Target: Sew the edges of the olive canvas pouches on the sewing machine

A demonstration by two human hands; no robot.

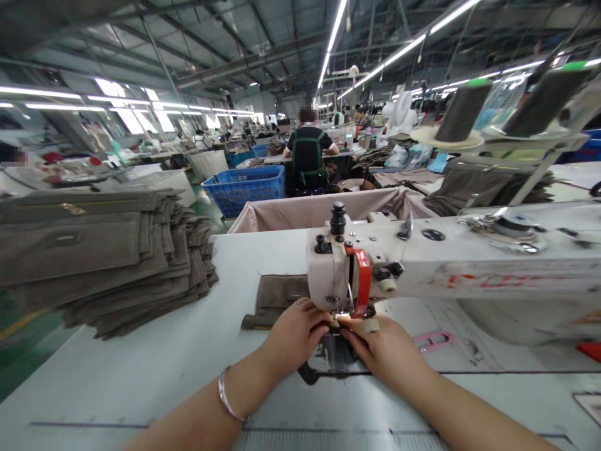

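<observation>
My left hand (295, 333) and my right hand (381, 349) meet under the needle end of a beige sewing machine (422, 266) with a red guard (362, 279). Both hands have their fingers pinched together at the presser foot, on something small that I cannot make out. A silver bangle (228, 396) circles my left wrist. A brown fabric piece (277, 299) lies flat on the white table (141, 357), just behind my left hand and partly under the machine head.
A tall stack of brown fabric pieces (103, 260) fills the table's left side. Thread cones (462, 111) stand on a rack at the right. A cloth-lined bin (323, 210) and a blue basket (244, 188) stand behind; a person in a green apron (307, 156) sits farther back.
</observation>
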